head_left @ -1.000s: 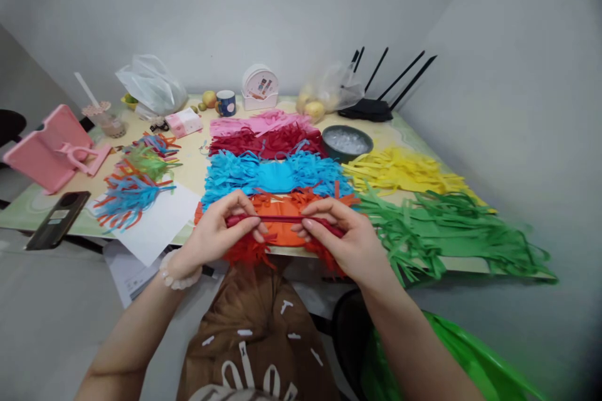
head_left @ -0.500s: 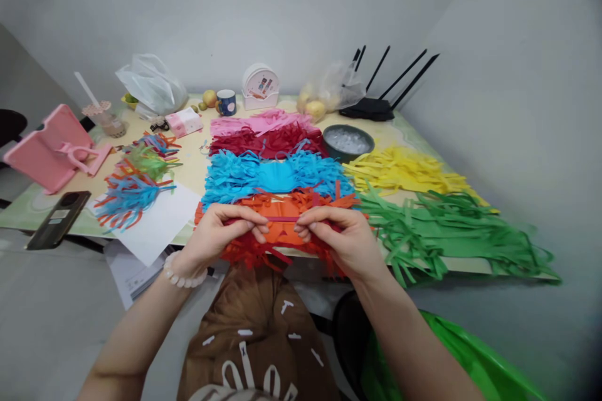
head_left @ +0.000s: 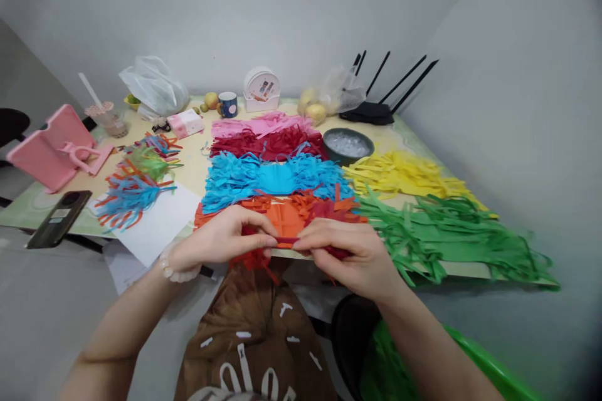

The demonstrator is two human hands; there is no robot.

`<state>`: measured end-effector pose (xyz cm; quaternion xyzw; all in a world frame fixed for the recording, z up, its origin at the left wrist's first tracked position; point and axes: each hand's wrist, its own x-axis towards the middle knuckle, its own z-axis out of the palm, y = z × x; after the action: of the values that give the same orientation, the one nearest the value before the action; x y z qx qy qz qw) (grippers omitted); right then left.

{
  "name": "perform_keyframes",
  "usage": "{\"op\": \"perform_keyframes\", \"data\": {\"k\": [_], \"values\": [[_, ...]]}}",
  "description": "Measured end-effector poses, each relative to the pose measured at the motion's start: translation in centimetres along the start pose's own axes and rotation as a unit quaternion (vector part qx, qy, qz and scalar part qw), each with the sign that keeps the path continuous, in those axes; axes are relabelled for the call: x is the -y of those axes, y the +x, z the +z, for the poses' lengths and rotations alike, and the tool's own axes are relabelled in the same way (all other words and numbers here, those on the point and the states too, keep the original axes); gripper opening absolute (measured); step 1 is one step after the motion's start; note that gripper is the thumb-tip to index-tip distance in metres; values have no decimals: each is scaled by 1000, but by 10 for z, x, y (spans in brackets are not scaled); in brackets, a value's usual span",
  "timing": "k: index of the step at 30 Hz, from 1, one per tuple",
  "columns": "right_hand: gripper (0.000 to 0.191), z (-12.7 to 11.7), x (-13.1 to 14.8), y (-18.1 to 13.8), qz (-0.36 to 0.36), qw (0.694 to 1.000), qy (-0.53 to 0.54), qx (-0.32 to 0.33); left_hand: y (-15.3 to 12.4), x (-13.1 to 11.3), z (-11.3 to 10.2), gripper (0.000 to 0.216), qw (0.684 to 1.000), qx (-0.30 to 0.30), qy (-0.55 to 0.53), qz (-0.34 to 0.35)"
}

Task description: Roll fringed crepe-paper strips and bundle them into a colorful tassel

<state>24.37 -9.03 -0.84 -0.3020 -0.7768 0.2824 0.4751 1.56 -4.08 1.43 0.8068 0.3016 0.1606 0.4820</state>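
Observation:
A thin red twisted paper strip (head_left: 286, 240) stretches between my two hands, just over the table's front edge. My left hand (head_left: 230, 235) pinches one end between thumb and fingers. At the other end, my right hand (head_left: 348, 247) grips it with the fingertips, and more red paper shows under that palm. Beneath and behind my hands lies orange fringed tissue paper (head_left: 285, 216). Beyond it are fringed sheets of blue (head_left: 276, 178), dark red (head_left: 273, 142) and pink (head_left: 263, 125). My palms hide part of the red paper.
Yellow (head_left: 409, 178) and green fringed paper (head_left: 461, 238) spread to the right. Finished-looking tassels (head_left: 132, 191), a white sheet (head_left: 162, 225), a phone (head_left: 60, 219) and a pink tablet stand (head_left: 56, 147) lie left. A bowl (head_left: 348, 145), mug (head_left: 227, 104) and black router (head_left: 369, 111) stand at the back.
Both hands have come down and slightly nearer to me with the red strip. The gap between my fingertips has narrowed, and my right hand has turned more palm-down.

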Motion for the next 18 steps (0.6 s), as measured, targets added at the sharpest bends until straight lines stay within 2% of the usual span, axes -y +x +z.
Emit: {"op": "perform_keyframes", "data": {"k": [3, 6, 10, 13, 16, 18], "values": [[27, -11, 0, -1, 63, 997, 6, 50, -2, 6, 4, 21, 986, -66, 142, 56], [34, -18, -5, 5, 189, 973, 95, 96, -6, 11, 8, 22, 926, -145, 313, 153], [28, -3, -16, 13, 272, 915, 257, 153, -9, 18, 10, 21, 881, -165, 367, 249], [27, 15, -17, 11, 287, 889, 339, 108, -9, 27, 12, 21, 868, -191, 371, 269], [20, 27, -11, 6, 265, 907, 326, 24, -4, 33, 23, 25, 855, -276, 335, 284], [16, 30, -5, 4, 232, 921, 311, -17, 2, 32, 37, 27, 854, -344, 263, 288]]}}
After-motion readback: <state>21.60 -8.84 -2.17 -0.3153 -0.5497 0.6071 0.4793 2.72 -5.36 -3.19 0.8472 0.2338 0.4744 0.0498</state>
